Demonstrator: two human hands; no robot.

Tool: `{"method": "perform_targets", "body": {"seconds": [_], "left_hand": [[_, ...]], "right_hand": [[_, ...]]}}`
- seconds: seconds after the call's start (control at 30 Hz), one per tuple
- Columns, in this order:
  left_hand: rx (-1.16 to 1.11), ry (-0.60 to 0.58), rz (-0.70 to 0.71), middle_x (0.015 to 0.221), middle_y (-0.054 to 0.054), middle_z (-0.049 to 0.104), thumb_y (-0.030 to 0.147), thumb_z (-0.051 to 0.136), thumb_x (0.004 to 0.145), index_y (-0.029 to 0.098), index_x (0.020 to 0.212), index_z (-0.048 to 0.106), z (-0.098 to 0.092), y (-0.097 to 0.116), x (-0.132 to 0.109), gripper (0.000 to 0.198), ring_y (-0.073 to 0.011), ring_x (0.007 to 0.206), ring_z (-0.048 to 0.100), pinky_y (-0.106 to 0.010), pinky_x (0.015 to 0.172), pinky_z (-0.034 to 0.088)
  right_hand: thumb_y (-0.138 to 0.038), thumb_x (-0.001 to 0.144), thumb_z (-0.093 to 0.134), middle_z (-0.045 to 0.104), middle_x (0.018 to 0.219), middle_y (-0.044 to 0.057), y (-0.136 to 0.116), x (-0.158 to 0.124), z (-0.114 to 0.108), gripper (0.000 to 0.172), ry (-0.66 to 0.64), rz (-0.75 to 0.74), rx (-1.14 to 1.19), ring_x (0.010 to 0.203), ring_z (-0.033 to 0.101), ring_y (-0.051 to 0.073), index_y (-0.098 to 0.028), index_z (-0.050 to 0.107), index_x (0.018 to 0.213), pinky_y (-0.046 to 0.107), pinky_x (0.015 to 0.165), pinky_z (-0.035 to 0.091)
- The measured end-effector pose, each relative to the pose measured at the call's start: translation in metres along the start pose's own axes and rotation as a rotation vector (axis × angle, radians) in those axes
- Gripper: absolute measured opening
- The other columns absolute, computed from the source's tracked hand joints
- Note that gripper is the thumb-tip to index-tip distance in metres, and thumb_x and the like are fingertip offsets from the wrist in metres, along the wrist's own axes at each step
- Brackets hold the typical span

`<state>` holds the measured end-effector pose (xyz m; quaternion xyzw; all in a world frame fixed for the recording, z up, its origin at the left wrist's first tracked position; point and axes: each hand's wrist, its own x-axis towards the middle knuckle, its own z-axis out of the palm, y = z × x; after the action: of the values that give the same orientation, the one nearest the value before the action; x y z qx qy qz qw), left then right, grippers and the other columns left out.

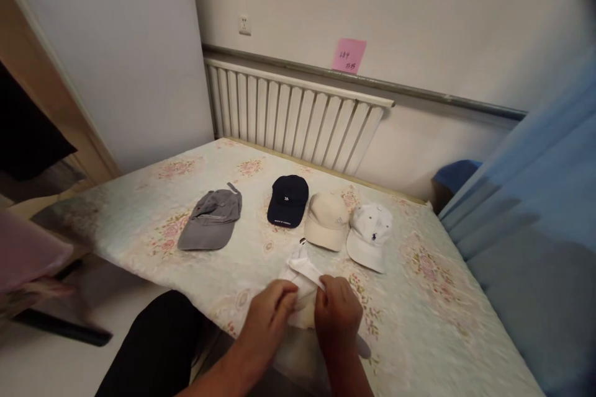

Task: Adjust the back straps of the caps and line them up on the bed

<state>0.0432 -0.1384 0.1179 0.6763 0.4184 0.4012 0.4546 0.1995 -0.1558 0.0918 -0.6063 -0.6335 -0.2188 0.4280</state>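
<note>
At the near edge of the bed, my left hand (274, 305) and my right hand (338, 309) are both closed on a white cap (303, 268). Fingers pinch its fabric from either side, and the hands cover much of it. Just beyond it lie a beige cap (326, 217) and another white cap (371, 232) with a small dark emblem, side by side. A navy cap (288, 198) with small white lettering on its brim sits to their left. Farther left, a grey cap (212, 220) rests with its strap sticking up.
A floral sheet (428, 316) covers the bed. Behind it stand a white radiator (298, 115) and a wall pipe with a pink note (349, 54). A blue curtain (526, 211) hangs at the right. A pink-seated stool (28, 248) is at the left.
</note>
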Motion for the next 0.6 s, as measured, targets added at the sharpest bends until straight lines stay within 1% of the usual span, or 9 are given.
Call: {"method": "perform_targets", "body": {"seconds": [0.03, 0.07, 0.1, 0.2, 0.27, 0.33, 0.4, 0.5, 0.6], "left_hand": [[-0.122, -0.071, -0.092, 0.076, -0.002, 0.061, 0.037, 0.048, 0.086, 0.019, 0.091, 0.06, 0.007, 0.004, -0.003, 0.022, -0.0163, 0.073, 0.056, -0.029, 0.068, 0.045], [-0.266, -0.098, -0.19, 0.082, -0.002, 0.062, 0.038, 0.049, 0.085, 0.019, 0.095, 0.06, 0.014, 0.006, -0.003, 0.024, -0.0162, 0.077, 0.058, -0.028, 0.07, 0.045], [-0.402, -0.104, -0.265, 0.084, -0.003, 0.063, 0.04, 0.051, 0.084, 0.018, 0.093, 0.06, 0.02, 0.008, -0.002, 0.026, -0.0161, 0.079, 0.058, -0.028, 0.072, 0.046], [-0.734, -0.035, -0.462, 0.071, -0.001, 0.06, 0.041, 0.061, 0.077, 0.015, 0.078, 0.057, 0.03, 0.01, 0.006, 0.026, -0.0132, 0.068, 0.057, -0.024, 0.065, 0.045], [-0.85, 0.02, -0.566, 0.064, 0.001, 0.057, 0.035, 0.069, 0.07, 0.015, 0.074, 0.055, 0.031, 0.009, 0.009, 0.024, -0.0105, 0.059, 0.054, -0.021, 0.058, 0.042], [-0.893, 0.057, -0.601, 0.062, 0.002, 0.058, 0.028, 0.071, 0.067, 0.015, 0.076, 0.056, 0.03, 0.007, 0.009, 0.021, -0.0091, 0.056, 0.054, -0.019, 0.055, 0.041], [-0.916, 0.062, -0.572, 0.066, 0.001, 0.061, 0.025, 0.069, 0.069, 0.015, 0.082, 0.058, 0.027, 0.003, 0.007, 0.019, -0.01, 0.058, 0.056, -0.02, 0.056, 0.042], [-0.974, 0.047, -0.518, 0.079, -0.003, 0.067, 0.027, 0.063, 0.075, 0.016, 0.096, 0.059, 0.024, -0.005, 0.003, 0.024, -0.0149, 0.068, 0.063, -0.025, 0.064, 0.048], [-1.022, 0.044, -0.522, 0.089, -0.007, 0.069, 0.03, 0.059, 0.08, 0.016, 0.103, 0.057, 0.022, -0.01, 0.0, 0.027, -0.0187, 0.076, 0.066, -0.031, 0.071, 0.051]], "right_hand": [[-0.01, 0.086, 0.042, 0.05, 0.065, 0.001, -0.003, -0.001, 0.001, 0.015, -0.017, 0.006, 0.007, 0.064, 0.048, 0.017, -0.019, 0.055, 0.084, 0.029, 0.057, 0.034], [-0.011, 0.086, 0.042, 0.049, 0.065, 0.001, -0.006, -0.002, 0.002, 0.015, -0.032, 0.011, 0.016, 0.064, 0.047, 0.017, -0.019, 0.055, 0.083, 0.029, 0.057, 0.033], [-0.013, 0.087, 0.042, 0.049, 0.065, 0.001, -0.009, -0.004, 0.002, 0.015, -0.044, 0.017, 0.027, 0.064, 0.047, 0.017, -0.019, 0.054, 0.082, 0.029, 0.056, 0.033], [-0.016, 0.087, 0.045, 0.049, 0.066, 0.001, -0.021, -0.013, 0.001, 0.012, -0.061, 0.036, 0.072, 0.063, 0.045, 0.017, -0.02, 0.054, 0.081, 0.029, 0.057, 0.033], [-0.014, 0.087, 0.047, 0.049, 0.067, 0.002, -0.028, -0.022, -0.001, 0.01, -0.073, 0.036, 0.11, 0.064, 0.045, 0.017, -0.019, 0.055, 0.083, 0.029, 0.058, 0.034], [-0.013, 0.086, 0.048, 0.05, 0.07, 0.003, -0.032, -0.032, -0.004, 0.01, -0.094, 0.022, 0.144, 0.068, 0.047, 0.017, -0.019, 0.055, 0.086, 0.03, 0.06, 0.037], [-0.011, 0.085, 0.049, 0.053, 0.074, 0.004, -0.034, -0.041, -0.008, 0.011, -0.107, 0.016, 0.159, 0.073, 0.049, 0.019, -0.018, 0.056, 0.09, 0.032, 0.063, 0.04], [-0.009, 0.085, 0.05, 0.056, 0.081, 0.006, -0.034, -0.053, -0.013, 0.014, -0.094, 0.046, 0.169, 0.079, 0.051, 0.02, -0.018, 0.055, 0.094, 0.035, 0.068, 0.043], [-0.008, 0.085, 0.049, 0.058, 0.085, 0.007, -0.035, -0.061, -0.016, 0.016, -0.079, 0.084, 0.187, 0.082, 0.052, 0.02, -0.018, 0.055, 0.096, 0.037, 0.071, 0.045]]}}
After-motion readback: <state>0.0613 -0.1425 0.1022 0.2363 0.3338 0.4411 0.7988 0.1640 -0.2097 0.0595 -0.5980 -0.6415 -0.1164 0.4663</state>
